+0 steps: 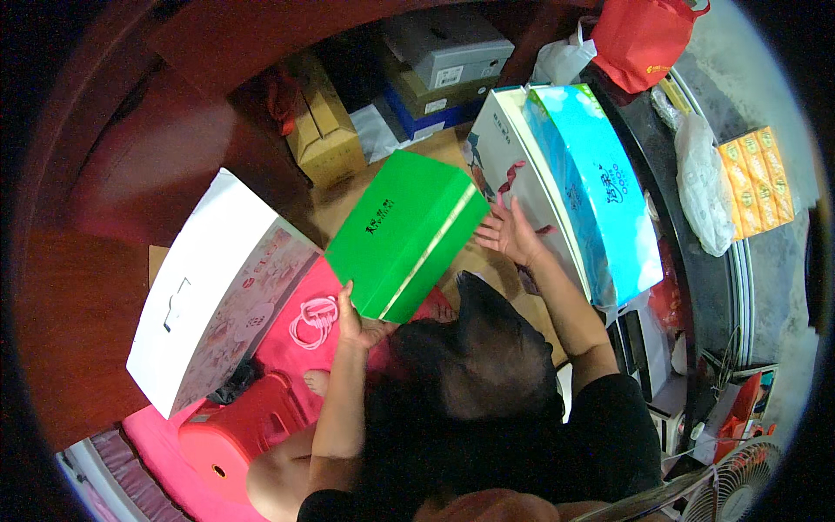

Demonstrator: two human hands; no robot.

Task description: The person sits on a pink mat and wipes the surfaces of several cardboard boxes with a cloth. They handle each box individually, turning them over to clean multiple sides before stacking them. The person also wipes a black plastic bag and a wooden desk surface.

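A green cardboard box (404, 228) with dark lettering and a pale stripe along one side is tilted before me. My left hand (362, 326) grips its lower left corner, thumb on top. At the box's right end is my right hand (509, 228), fingers spread; whether they touch the box I cannot tell. Left of the box stands a large white carton (189, 287) with a handle and a floral side. To the right, a blue printed carton (597, 196) leans against a pale box with red ribbon (515, 176). A coiled pink cord (316, 320) lies on the pink cloth (287, 352).
Shoe boxes (456, 59) are stacked at the back beside a brown carton (326, 137). A red plastic stool (241, 430) lies lower left. On the right are a ledge with a plastic bag (704, 183), an orange pack (757, 183), a red bag (642, 42) and a fan (737, 483).
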